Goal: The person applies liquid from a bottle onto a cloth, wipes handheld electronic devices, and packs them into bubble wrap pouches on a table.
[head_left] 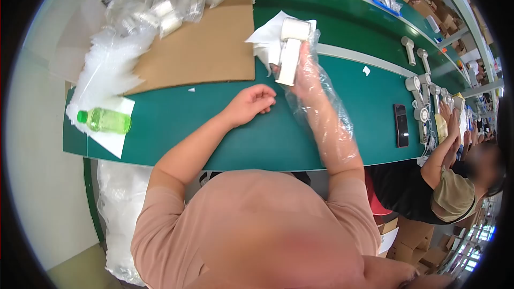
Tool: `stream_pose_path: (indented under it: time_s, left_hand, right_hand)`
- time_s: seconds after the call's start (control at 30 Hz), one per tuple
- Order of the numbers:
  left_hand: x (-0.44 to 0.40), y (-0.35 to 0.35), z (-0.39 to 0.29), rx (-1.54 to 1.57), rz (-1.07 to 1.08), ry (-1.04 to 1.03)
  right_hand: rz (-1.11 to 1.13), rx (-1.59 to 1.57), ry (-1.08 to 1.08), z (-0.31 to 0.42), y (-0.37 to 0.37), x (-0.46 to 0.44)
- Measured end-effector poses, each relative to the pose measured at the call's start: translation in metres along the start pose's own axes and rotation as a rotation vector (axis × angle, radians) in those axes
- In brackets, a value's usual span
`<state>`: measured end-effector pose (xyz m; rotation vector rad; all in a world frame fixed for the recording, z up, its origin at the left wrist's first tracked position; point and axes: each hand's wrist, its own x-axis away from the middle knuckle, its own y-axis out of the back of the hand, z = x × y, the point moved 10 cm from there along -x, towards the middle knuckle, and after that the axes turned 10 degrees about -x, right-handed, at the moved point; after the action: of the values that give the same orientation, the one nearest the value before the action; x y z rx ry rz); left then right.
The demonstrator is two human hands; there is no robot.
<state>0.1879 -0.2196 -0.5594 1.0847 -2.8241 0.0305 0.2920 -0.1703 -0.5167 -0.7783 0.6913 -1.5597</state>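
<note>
My right hand (306,77) is closed around a white handheld device (289,60) with a drum-shaped head and a straight handle, much like a small hair dryer or fan. A clear plastic bag (342,123) is drawn over that hand's wrist and forearm. Behind the device lies a crumpled white sheet (267,37), partly covered by it. My left hand (250,105) hovers over the green table (267,139), left of the device and apart from it. Its fingers are loosely curled in, and nothing shows between them.
Brown cardboard (209,48) carries a heap of bagged items (166,8). White foam sleeves (107,64) and a green bottle (107,120) are on the left. Several similar white devices (412,83) stand at the right by a phone (400,126). A co-worker (450,187) sits at the right.
</note>
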Motion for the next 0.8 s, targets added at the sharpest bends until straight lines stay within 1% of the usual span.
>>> stream_pose_path:
  time_s: [0.03,0.1,0.13,0.2,0.23,0.3,0.33,0.37,0.43,0.47,0.5,0.57,0.6,0.63,0.7,0.73,0.77,0.8]
  left_hand:
    - [0.001,-0.002,0.002,0.003,-0.013,0.008]
    - [0.004,0.002,-0.002,0.023,-0.074,-0.062]
    - [0.005,0.007,0.000,-0.030,-0.120,-0.036]
    - [0.007,0.013,0.008,-0.003,-0.142,-0.004]
    - [0.006,0.015,0.011,0.025,-0.159,0.023]
    - [0.004,0.015,0.010,0.080,-0.164,0.013]
    - [0.004,0.017,0.011,0.135,-0.176,0.015]
    - [0.004,0.017,0.010,0.137,-0.172,0.013]
    - [0.005,0.022,0.010,0.126,-0.184,0.045]
    - [0.005,0.023,0.009,0.133,-0.184,0.043]
    - [0.005,0.024,0.011,0.131,-0.183,0.072]
    - [0.006,0.026,0.014,0.138,-0.188,0.106]
    - [0.005,0.027,0.016,0.141,-0.181,0.133]
    - [0.005,0.027,0.017,0.142,-0.173,0.159]
    - [0.007,0.028,0.016,0.123,-0.179,0.176]
    - [0.007,0.027,0.015,0.098,-0.177,0.191]
    - [0.009,0.025,0.013,0.100,-0.177,0.194]
    - [0.009,0.021,0.006,-0.002,-0.161,0.158]
  right_hand:
    - [0.018,-0.006,-0.022,-0.017,0.004,0.002]
    - [0.027,0.017,-0.052,-0.043,-0.004,0.010]
    - [0.030,0.013,-0.057,-0.050,-0.001,0.011]
    - [0.101,0.049,-0.115,-0.061,-0.005,0.013]
    - [0.101,0.054,-0.107,-0.063,-0.004,0.014]
    - [-0.003,0.047,-0.012,-0.053,-0.011,0.020]
    - [-0.040,0.126,0.044,-0.045,-0.006,0.021]
    - [-0.043,0.130,0.047,-0.043,-0.003,0.020]
    - [-0.087,0.340,0.364,-0.005,0.004,0.023]
    - [-0.228,0.872,0.302,0.013,0.011,0.029]
    - [-0.227,0.880,0.297,0.020,0.018,0.028]
    - [0.244,1.303,0.659,0.022,-0.036,0.042]
    - [0.351,1.345,0.781,0.027,-0.055,0.056]
    - [0.358,1.345,0.773,0.026,-0.053,0.055]
    - [0.201,0.997,0.631,0.036,-0.036,0.045]
    - [0.168,0.941,0.605,0.040,-0.034,0.048]
    - [0.168,0.941,0.601,0.042,-0.036,0.048]
    - [0.198,1.191,0.694,0.042,-0.047,0.053]
